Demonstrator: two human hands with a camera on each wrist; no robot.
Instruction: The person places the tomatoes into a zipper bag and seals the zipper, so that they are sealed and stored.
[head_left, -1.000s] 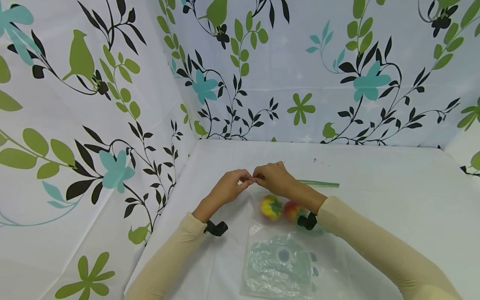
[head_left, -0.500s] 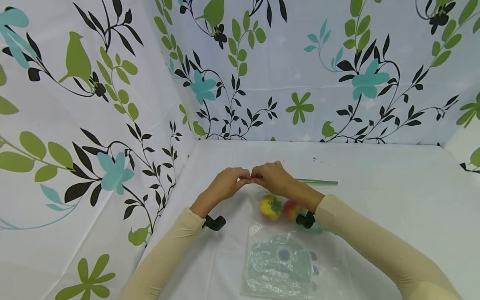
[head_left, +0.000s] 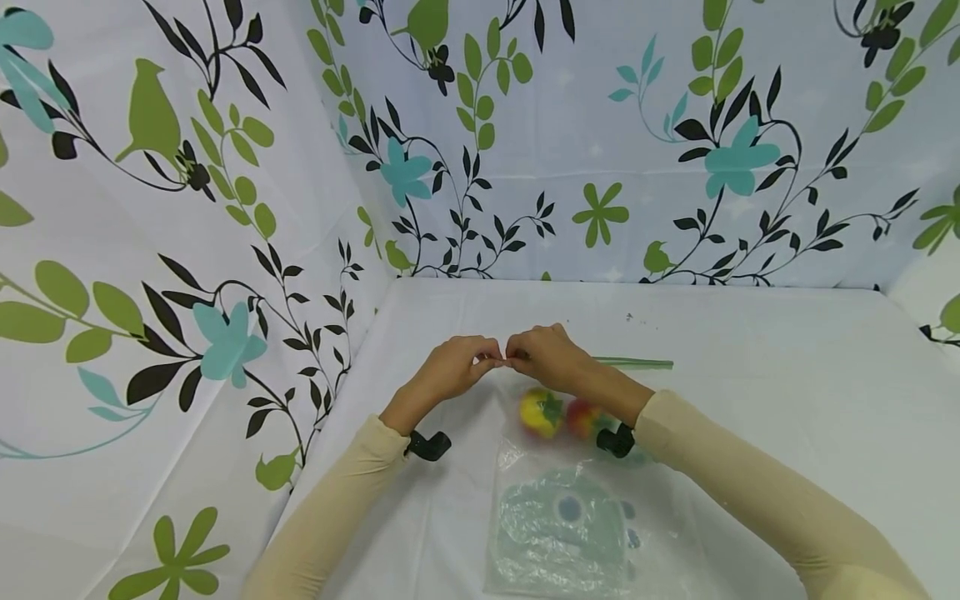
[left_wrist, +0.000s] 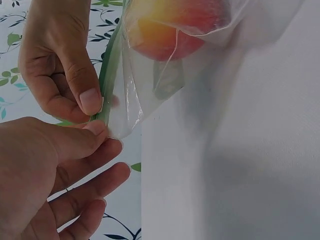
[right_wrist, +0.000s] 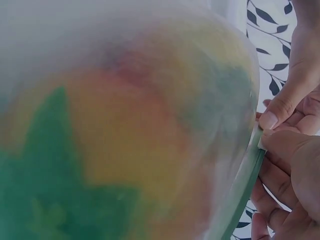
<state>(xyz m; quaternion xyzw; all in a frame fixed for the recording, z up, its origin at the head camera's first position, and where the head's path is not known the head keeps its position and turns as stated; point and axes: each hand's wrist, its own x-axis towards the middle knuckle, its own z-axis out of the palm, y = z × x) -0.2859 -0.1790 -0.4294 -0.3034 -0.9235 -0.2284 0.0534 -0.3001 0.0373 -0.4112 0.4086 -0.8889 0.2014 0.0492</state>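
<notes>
head view: lay flat on the white desk (head_left: 750,375), clear zip bag (head_left: 570,517), two fruits (head_left: 543,413) already inside. green seal strip (head_left: 633,363) pinched at its left corner by left hand (head_left: 450,371) and right hand (head_left: 551,357); apparently unsealed along the remaining length.

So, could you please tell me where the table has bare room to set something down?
The widest bare patch of the table lies right of the bag's green zip strip, out to the right-hand curtain. Another strip runs behind the hands to the back curtain. It is crowded at centre, where the left hand and right hand pinch the plastic bag holding fruit.
</notes>
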